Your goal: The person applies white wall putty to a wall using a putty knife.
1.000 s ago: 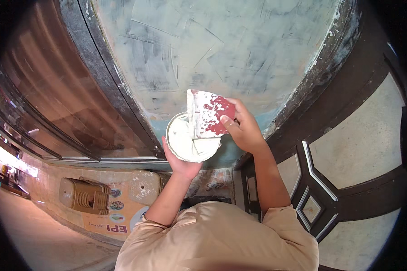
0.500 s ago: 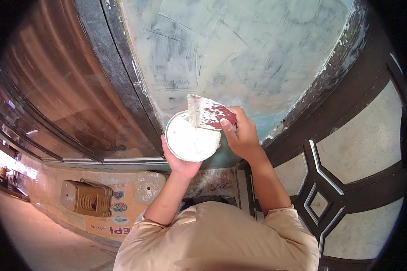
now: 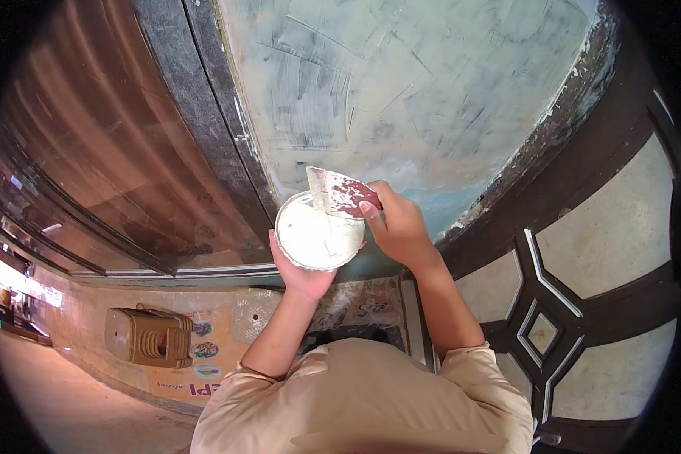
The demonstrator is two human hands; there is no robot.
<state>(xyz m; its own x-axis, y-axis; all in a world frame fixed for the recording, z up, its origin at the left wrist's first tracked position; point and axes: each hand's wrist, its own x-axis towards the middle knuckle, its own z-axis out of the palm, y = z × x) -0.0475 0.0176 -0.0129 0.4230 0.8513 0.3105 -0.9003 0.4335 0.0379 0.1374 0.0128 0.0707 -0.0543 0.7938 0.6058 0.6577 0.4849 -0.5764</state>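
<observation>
My left hand [image 3: 304, 278] cups a round tub [image 3: 278, 240] from beneath and the side. White paste [image 3: 314, 240], thick and scored by strokes, fills it. In my right hand [image 3: 401, 227] is a putty knife [image 3: 340, 194] with a wide, paste-smeared blade and a dark red handle. Its blade lies over the far right part of the tub, one corner reaching past the rim. Whether the blade's edge touches the paste is hard to tell. Just beyond both hands stands a wall [image 3: 401, 91] with patchy pale and grey-blue coating.
A dark frame with a brown-curtained glass pane [image 3: 91, 151] rises at left. To the right is a dark panelled door [image 3: 567, 325]. Stacked brown plastic stools [image 3: 147, 337] stand on the floor at lower left, beside a printed orange sheet [image 3: 181, 384] and a speckled stool [image 3: 253, 314].
The putty knife and my right hand have shifted slightly left over the tub. The tub has moved a little left too, and the view has turned slightly.
</observation>
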